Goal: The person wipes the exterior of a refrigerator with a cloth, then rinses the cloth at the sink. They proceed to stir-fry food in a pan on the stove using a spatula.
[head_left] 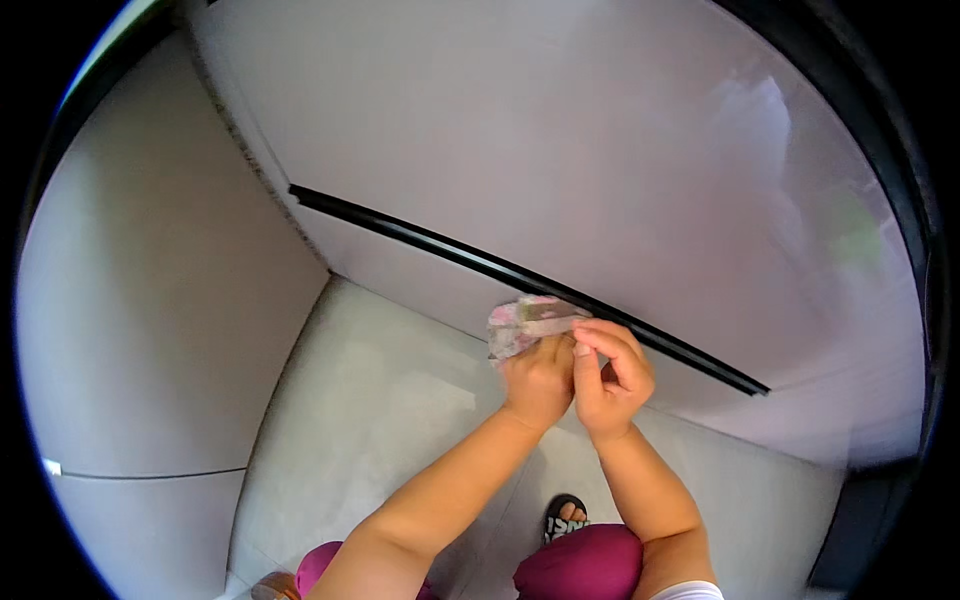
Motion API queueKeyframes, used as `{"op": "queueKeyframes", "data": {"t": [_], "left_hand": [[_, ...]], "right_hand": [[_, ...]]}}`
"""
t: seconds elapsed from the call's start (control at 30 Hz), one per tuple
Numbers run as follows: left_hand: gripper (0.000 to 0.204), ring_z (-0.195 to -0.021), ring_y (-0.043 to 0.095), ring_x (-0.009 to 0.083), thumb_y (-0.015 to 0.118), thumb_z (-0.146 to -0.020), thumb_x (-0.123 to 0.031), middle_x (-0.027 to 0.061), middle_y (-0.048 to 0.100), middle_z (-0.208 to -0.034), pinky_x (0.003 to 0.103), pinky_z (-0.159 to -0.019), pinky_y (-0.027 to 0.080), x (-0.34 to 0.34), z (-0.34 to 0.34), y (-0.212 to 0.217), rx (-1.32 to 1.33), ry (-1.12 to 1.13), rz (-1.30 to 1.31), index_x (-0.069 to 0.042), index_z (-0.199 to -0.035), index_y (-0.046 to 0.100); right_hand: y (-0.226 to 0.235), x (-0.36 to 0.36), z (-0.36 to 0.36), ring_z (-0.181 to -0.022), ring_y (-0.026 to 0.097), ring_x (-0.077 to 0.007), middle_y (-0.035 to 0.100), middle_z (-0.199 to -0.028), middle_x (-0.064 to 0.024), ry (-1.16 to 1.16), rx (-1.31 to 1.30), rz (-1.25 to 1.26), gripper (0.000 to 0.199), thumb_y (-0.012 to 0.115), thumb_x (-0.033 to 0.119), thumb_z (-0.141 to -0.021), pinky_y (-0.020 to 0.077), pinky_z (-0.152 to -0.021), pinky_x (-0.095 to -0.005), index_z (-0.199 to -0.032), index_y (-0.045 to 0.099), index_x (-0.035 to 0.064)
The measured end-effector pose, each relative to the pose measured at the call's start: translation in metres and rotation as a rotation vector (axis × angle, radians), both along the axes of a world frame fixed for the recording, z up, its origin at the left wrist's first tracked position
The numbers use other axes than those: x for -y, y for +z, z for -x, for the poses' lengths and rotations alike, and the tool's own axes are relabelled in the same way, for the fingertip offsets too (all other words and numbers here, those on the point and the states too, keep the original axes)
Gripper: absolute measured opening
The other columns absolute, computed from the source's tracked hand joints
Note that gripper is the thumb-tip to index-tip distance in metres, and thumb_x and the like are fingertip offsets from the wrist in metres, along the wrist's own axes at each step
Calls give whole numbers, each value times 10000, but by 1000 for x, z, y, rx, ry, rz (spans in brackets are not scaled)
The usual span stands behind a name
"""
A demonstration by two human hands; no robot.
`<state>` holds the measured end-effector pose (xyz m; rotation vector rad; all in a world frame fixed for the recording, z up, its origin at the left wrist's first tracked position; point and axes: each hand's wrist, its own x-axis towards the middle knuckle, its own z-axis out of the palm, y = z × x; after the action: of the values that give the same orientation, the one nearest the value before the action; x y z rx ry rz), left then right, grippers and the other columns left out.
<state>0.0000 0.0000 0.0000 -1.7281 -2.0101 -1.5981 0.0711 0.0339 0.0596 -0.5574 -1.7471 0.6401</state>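
A crumpled, thin pink-and-whitish piece (507,335) is in front of me, at the black handle strip; whether it is cloth or plastic film I cannot tell. My left hand (540,385) is closed on it from below, its fingertips partly hidden. Beside it, almost touching, my right hand (613,385) pinches a pale folded edge of the same piece between thumb and fingers. Both hands are just below the long black handle strip (420,240), which slants down to the right across a glossy light panel (480,120).
A tall light-coloured cabinet panel (150,260) stands at the left, with a dark seam low down. Beneath me is a pale tiled floor (370,400). My foot in a black sandal (565,515) shows near the lower edge. Something dark (865,525) stands at the lower right.
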Motion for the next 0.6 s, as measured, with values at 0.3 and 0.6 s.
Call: {"op": "queueKeyframes", "data": {"t": [0.3,0.6], "left_hand": [[97,-800,602,110,515,-910,-33,56,650,-890,272,-719,502,3,-72,38,1634,-588,83,5,-933,602],[239,-747,546,86,607,-891,-125,21,600,-916,229,-692,464,22,11,53,1075,-514,420,-32,-1111,629]], "right_hand": [[21,29,-128,-966,572,-190,613,-1045,-90,-473,69,602,233,531,171,-930,457,-863,-301,-1106,571,24],[20,43,-93,-894,607,-208,612,-990,-97,-127,-477,1234,274,450,221,-964,509,-778,-342,-1105,547,6]]}}
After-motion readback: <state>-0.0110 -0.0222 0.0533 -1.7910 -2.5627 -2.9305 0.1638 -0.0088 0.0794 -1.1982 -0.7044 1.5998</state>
